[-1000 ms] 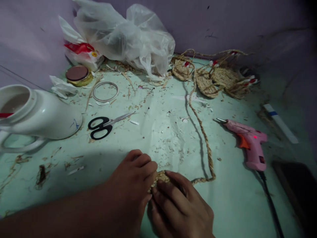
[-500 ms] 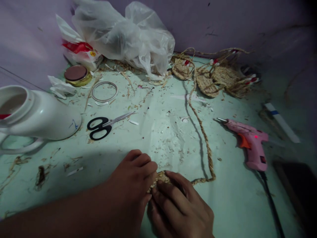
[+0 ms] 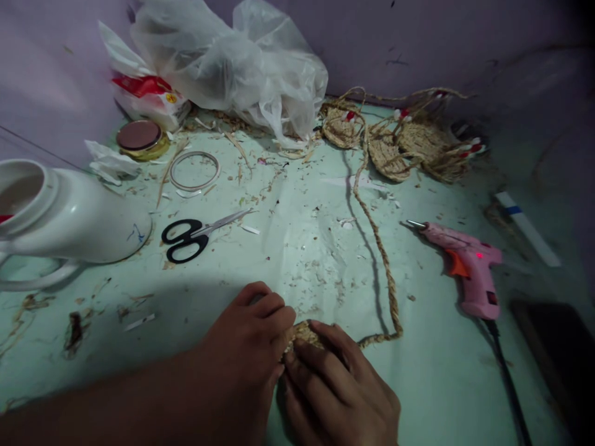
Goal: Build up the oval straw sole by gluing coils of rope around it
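Between my two hands lies a small coil of braided straw rope (image 3: 304,332), mostly covered by my fingers. My left hand (image 3: 260,334) is closed on its left edge. Pressed against its right and near side is my right hand (image 3: 339,384), fingers curled over it. From the coil a loose length of braided rope (image 3: 383,260) runs right, bends sharply and stretches back to the far side. The underside of the coil and the thumbs are largely hidden.
Black-handled scissors (image 3: 186,240) and a white jug (image 3: 93,214) lie at left. A pink glue gun (image 3: 465,266), its light red, rests at right beside a dark flat object (image 3: 553,347). Behind are a tape ring (image 3: 194,170), a plastic bag (image 3: 232,68) and woven straw pieces (image 3: 388,155).
Both hands keep nearly the same place and grip on the straw coil. The whole view has shifted very slightly.
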A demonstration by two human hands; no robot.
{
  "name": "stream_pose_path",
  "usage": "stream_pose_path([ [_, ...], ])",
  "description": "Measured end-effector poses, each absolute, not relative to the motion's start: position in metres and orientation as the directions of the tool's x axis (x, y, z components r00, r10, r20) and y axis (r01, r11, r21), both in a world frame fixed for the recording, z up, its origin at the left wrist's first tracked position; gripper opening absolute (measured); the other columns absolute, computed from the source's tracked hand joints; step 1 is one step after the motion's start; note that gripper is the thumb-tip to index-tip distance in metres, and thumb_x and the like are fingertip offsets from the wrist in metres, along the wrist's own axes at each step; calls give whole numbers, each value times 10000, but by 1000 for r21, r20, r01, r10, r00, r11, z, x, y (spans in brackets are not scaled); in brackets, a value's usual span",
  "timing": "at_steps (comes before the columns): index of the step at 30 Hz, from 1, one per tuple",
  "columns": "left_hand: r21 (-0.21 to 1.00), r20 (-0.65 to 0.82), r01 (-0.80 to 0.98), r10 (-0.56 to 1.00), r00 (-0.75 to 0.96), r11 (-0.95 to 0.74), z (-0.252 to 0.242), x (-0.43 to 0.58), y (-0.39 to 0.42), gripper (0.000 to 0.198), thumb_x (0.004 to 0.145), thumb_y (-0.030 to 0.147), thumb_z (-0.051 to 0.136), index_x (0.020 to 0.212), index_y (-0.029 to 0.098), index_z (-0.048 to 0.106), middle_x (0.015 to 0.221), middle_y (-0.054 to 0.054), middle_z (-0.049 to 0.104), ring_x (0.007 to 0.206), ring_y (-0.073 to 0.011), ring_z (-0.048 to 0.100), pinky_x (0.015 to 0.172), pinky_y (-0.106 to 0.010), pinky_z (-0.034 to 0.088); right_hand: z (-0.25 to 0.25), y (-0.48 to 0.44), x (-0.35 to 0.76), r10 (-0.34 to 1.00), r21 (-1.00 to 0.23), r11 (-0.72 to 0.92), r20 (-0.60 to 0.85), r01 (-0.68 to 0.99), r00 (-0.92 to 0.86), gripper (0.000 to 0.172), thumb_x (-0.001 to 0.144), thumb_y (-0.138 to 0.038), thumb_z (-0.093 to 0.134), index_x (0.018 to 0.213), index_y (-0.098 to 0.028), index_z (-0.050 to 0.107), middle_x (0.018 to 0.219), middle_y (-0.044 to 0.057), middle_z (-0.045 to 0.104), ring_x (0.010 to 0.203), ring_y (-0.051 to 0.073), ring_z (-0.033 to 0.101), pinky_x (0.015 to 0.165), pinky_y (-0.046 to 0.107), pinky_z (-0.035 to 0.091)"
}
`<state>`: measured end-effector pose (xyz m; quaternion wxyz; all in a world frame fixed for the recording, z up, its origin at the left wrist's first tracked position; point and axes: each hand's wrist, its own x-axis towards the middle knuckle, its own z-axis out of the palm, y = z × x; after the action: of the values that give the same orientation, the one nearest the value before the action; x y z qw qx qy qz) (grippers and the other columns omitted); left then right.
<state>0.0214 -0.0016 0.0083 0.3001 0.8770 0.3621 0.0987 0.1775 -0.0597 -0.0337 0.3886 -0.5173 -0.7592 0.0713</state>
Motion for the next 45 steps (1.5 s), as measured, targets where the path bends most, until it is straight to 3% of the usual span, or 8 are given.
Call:
stream_pose_path([
  [7,577,-136,599,658,741,-555,17,15,-1,112,709,145,548,810,193,544,874,-37,570,856,-224,483,929,-473,320,-19,-52,190,805,-477,572,482,668,-345,131,762,-158,657,871,-140,728,876,53,756,922,302,667,773,475,598],
  [12,588,-196,588,608,770,-555,22,13,4,162,726,107,534,869,180,557,917,-38,557,902,-227,482,882,-441,340,-19,-57,187,829,-476,540,446,694,-338,173,787,-165,628,936,-143,715,937,62,745,980,313,631,786,492,578],
  [17,541,-222,560,536,815,-628,21,7,16,312,587,47,553,860,196,572,880,-24,556,864,-226,495,817,-400,358,-22,-63,182,842,-442,506,439,741,-314,169,820,-172,593,942,-166,709,940,83,720,983,316,592,872,583,468],
  [20,547,-193,516,500,844,-659,20,3,22,356,588,8,532,878,209,580,890,-15,565,886,-218,501,836,-383,352,-21,-64,181,848,-420,492,430,762,-311,178,845,-194,559,944,-168,706,962,97,700,963,300,579,887,584,438],
  [27,590,-148,499,522,840,-635,13,4,24,196,641,34,555,755,192,541,850,-10,551,825,-199,499,821,-386,359,-21,-63,183,853,-474,497,420,727,-309,173,831,-170,585,958,-166,701,903,53,712,943,275,582,874,525,468],
  [36,599,-207,530,523,827,-600,22,10,23,207,599,13,549,714,185,552,784,-26,531,784,-216,469,758,-382,391,-24,-65,188,816,-379,553,424,742,-392,264,754,-151,673,1018,-151,671,915,58,704,976,293,589,854,526,515],
  [45,632,-240,529,506,828,-566,30,8,23,216,606,17,566,741,186,561,801,-29,533,776,-215,477,780,-372,414,-24,-65,187,827,-447,543,429,711,-363,259,752,-122,644,1010,-143,661,920,73,693,1003,294,576,875,512,492],
])
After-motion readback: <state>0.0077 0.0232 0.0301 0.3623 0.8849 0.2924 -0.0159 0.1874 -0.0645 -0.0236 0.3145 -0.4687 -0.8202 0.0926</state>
